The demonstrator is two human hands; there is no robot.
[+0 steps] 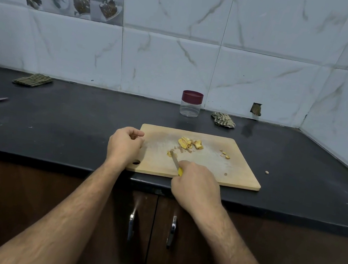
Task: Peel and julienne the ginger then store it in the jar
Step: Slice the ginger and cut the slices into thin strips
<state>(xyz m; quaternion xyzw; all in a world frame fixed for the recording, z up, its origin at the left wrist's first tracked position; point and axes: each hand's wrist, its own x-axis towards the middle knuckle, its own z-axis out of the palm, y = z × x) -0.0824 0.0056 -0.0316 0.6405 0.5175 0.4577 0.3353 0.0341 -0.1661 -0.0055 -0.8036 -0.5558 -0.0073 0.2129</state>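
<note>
maroon-lidded jar (191,104) stands behind board (200,158), between two cloths (33,79).

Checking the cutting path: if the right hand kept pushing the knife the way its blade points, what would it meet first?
The right hand aims the knife up and left across the board. The tip is already at a small ginger bit, likely the first contact. The sliced ginger pile lies to the right of that line.

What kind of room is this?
Most likely a home kitchen: a dark stone counter with cabinet doors beneath, a tiled wall behind, and a wooden cutting board holding sliced ginger.
</note>
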